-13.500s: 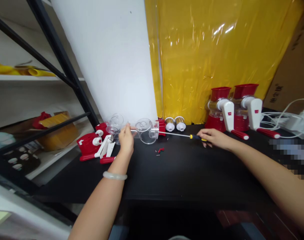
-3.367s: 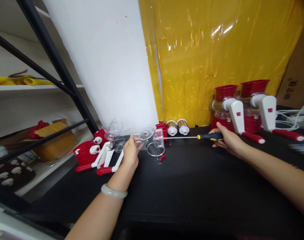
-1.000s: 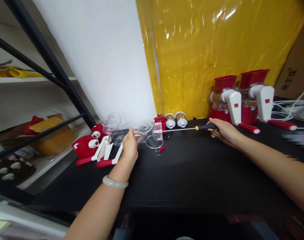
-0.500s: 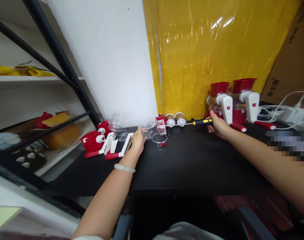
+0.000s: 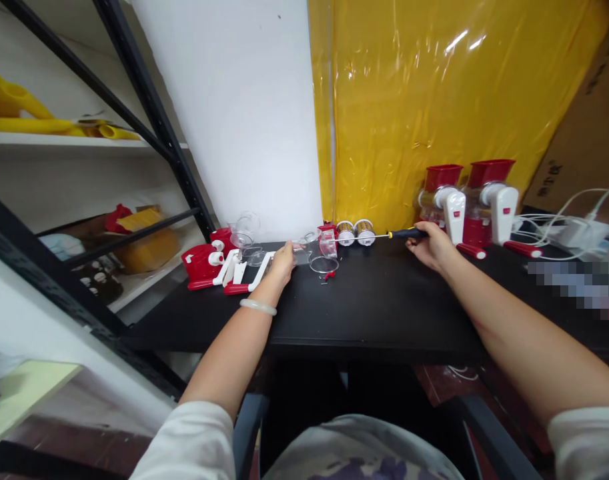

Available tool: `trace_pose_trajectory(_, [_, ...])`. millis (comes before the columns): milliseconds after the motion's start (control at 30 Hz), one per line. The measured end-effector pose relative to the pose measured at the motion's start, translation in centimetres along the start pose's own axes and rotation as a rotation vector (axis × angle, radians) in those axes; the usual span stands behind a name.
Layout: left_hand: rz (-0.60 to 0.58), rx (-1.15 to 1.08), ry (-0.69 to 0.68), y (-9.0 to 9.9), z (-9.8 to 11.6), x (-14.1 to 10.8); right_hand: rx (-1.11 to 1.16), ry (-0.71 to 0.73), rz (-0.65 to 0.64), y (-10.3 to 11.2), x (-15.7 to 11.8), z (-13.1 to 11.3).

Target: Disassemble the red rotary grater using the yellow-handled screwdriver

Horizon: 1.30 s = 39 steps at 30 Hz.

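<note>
My right hand (image 5: 431, 247) is closed around the black and yellow handle of a long-shafted screwdriver (image 5: 407, 233), held level with its shaft pointing left. My left hand (image 5: 283, 262), wearing a pale bangle, is closed on a clear plastic housing (image 5: 301, 256). The shaft runs across to this housing; its tip is hard to make out there. Just right of my left hand, a clear round part with a reddish tint (image 5: 328, 244) stands on the black table. A small red piece (image 5: 329, 275) and tiny screws lie in front of it.
Two metal grater drums (image 5: 355, 233) stand against the yellow-wrapped panel. On the left lie red bases (image 5: 204, 263) and white cranks with red handles (image 5: 235, 289). Two assembled red-and-white rotary graters (image 5: 490, 200) stand at right, near white cables (image 5: 559, 230). A black-framed shelf (image 5: 184, 160) borders the left.
The camera view has shifted, so the table sits slightly higher and further right. The screwdriver handle shows less yellow now, with my right hand further over its end. Both hands keep their holds.
</note>
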<state>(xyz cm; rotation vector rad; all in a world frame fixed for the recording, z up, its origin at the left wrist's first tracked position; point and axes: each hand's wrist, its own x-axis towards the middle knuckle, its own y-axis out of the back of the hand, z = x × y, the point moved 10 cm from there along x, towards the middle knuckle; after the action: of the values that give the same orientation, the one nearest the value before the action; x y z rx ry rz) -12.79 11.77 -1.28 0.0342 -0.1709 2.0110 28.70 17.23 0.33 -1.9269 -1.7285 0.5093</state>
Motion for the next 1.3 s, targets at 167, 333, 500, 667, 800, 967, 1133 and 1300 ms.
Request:
trace_pose_trajectory(167, [0.035, -0.005, 0.014, 0.1, 0.2, -0.3, 0.012, 0.016, -0.052, 0.1, 0.1, -0.6])
trace_pose_trajectory(333, [0.059, -0.003, 0.002, 0.3, 0.4, -0.3, -0.376, 0.19, 0.034, 1.3, 1.0, -1.6])
trace_pose_trajectory(500, [0.048, -0.006, -0.014, 0.1, 0.6, -0.5, -0.233, 0.11, -0.017, 0.9, 0.5, -0.7])
trace_pose_trajectory(667, [0.054, -0.008, -0.021, 0.1, 0.7, -0.5, -0.001, 0.004, -0.099, 0.1, -0.1, -0.4])
trace_pose_trajectory(800, [0.067, -0.006, -0.02, 0.3, 0.6, -0.3, -0.178, 0.1, -0.037, 0.8, 0.5, -1.0])
trace_pose_trajectory(967, [0.088, -0.013, -0.009, 0.6, 0.5, -0.1, -0.326, 0.164, 0.0, 0.9, 0.6, -1.0])
trace_pose_trajectory(1133, [0.069, 0.0, -0.047, 0.4, 0.8, -0.1, -0.089, 0.029, -0.035, 0.5, 0.1, -0.3])
trace_pose_trajectory(1300, [0.083, 0.026, -0.032, 0.5, 0.8, -0.2, -0.098, 0.0, -0.051, 0.4, 0.0, -0.3])
